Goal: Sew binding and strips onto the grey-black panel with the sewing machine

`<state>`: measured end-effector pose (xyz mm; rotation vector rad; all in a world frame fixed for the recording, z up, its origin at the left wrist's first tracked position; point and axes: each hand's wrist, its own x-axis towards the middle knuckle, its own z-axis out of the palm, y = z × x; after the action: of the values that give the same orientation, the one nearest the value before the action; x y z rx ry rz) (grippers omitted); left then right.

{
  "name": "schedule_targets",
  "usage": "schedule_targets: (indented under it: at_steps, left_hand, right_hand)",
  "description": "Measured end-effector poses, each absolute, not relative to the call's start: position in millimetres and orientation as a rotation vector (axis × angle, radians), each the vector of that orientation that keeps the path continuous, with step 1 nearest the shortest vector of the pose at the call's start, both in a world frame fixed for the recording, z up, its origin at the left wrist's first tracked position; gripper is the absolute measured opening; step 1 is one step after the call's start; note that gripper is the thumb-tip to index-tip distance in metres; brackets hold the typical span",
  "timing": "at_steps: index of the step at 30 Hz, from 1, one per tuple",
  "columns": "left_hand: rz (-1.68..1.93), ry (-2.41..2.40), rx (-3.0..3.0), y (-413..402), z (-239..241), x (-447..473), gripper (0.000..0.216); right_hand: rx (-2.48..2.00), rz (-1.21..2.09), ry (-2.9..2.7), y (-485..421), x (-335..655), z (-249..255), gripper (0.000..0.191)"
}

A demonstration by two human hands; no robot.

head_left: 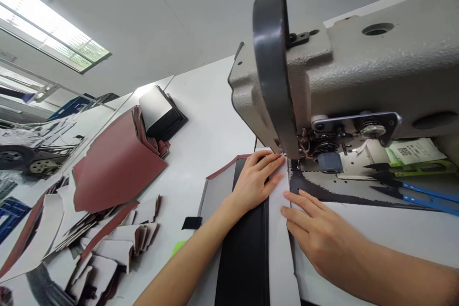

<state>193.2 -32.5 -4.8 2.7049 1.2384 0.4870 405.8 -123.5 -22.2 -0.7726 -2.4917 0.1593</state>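
My left hand (256, 178) lies flat with fingers stretched out on a white and black layered panel (247, 248), its fingertips just under the head of a grey sewing machine (358, 71). My right hand (315, 234) also lies flat, fingers together, pressing the panel's white right strip (278, 244) beside the machine's needle area (304, 146). The panel has a dark red edge at its far left corner. Neither hand grips anything.
A stack of dark red leather-like pieces (114, 162) and black pieces (163, 114) lies at the left, with several white and red cut parts (107, 244) nearer. Blue-handled snips (416, 198), a green tool (419, 168) and a small black patch (191, 223) lie on the white table.
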Motion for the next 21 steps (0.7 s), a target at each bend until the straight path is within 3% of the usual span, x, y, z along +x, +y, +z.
schedule_targets:
  at_steps: [5, 10, 16, 21]
  left_hand:
    - [0.417, 1.262, 2.689, -32.1, -0.9, 195.7, 0.035]
    - [0.385, 1.255, 2.665, -31.4, 0.9, 197.6, 0.035]
    - [0.41, 1.265, 2.636, -33.4, -0.2, 198.8, 0.033]
    - [0.404, 1.292, 2.627, -33.5, -1.4, 199.7, 0.033]
  right_hand:
    - [-0.717, 0.192, -2.626, -118.4, 409.1, -15.9, 0.022]
    - [-0.612, -0.038, -2.782, -111.1, 395.9, -3.3, 0.009]
    - [-0.227, -0.266, -2.871, -89.1, 399.7, 15.8, 0.02]
    - [-0.208, -0.282, -2.748, -85.0, 409.1, 7.5, 0.029]
